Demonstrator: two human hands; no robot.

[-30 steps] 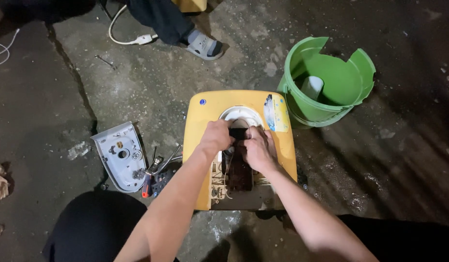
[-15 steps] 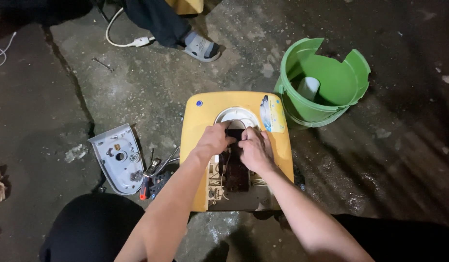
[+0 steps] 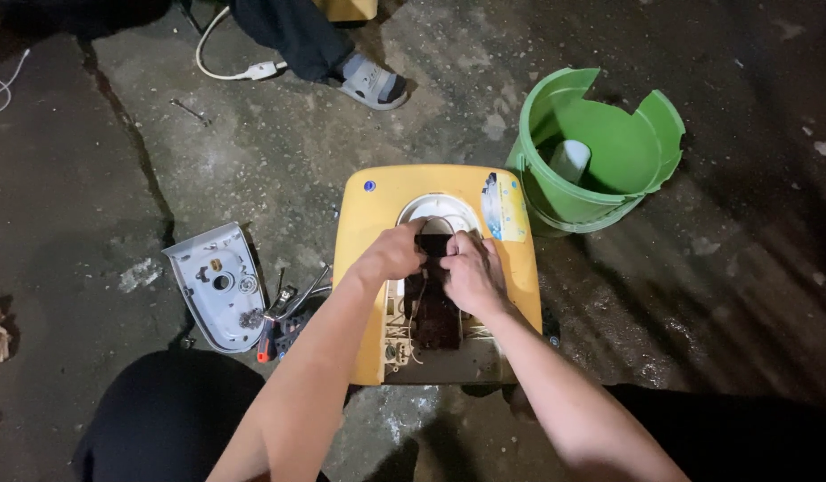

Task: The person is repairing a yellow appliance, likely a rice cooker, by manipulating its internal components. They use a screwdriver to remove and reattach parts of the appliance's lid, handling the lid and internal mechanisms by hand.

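Note:
A yellow appliance housing lies flat on the concrete floor, with a round white opening near its far end and an open cavity of wires toward me. My left hand and my right hand meet over the middle of it. Both pinch a small dark part with thin wires looping above it. A dark brown board sits in the cavity just below my hands. My forearms reach in from the bottom of the view.
A grey-white cover panel lies left of the housing, with a screwdriver and small tools beside it. A broken green plastic bucket stands at the back right. Another person's sandalled foot and a white cable are at the top.
My hands stay on the dark part with only slight finger shifts. The view has drifted a little; nothing else has moved.

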